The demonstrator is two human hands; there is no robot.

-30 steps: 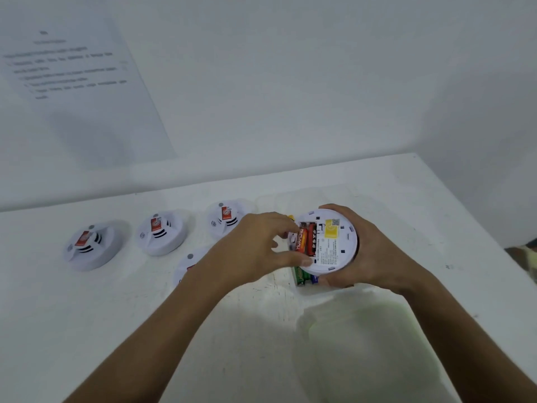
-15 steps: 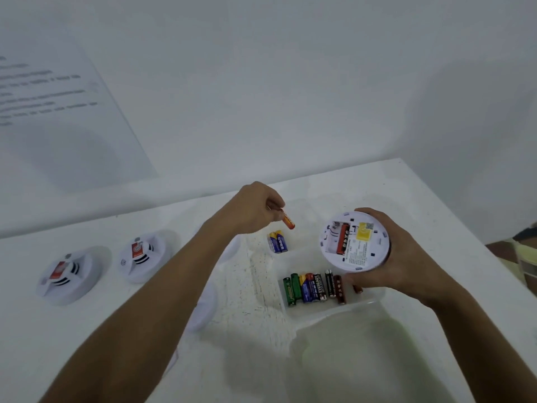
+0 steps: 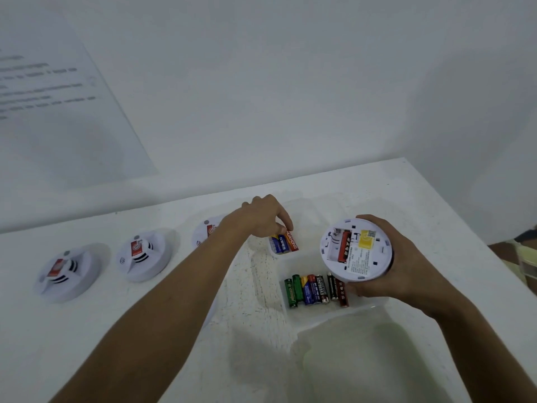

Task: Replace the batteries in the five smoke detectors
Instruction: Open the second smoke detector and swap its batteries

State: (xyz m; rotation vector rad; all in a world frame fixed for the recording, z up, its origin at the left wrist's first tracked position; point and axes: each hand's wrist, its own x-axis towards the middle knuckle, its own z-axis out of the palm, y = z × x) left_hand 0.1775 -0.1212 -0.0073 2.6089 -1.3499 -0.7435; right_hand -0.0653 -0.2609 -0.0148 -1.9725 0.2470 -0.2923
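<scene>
Over the clear tray point(image 3: 374, 305) the right hand point(image 3: 398, 263) grips an upturned smoke detector point(image 3: 356, 250) — at its nine o'clock, the left hand point(image 3: 261, 218) pinches an orange battery point(image 3: 291, 240).

The left hand point(image 3: 263, 218) touches an orange battery point(image 3: 291, 241) beside two blue ones; the right hand point(image 3: 398, 263) holds an upturned smoke detector point(image 3: 356, 250) above a row of batteries point(image 3: 315, 289).

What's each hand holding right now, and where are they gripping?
The right hand grips the open smoke detector around its rim. The left hand fingertips pinch the orange battery by its far end.
</scene>
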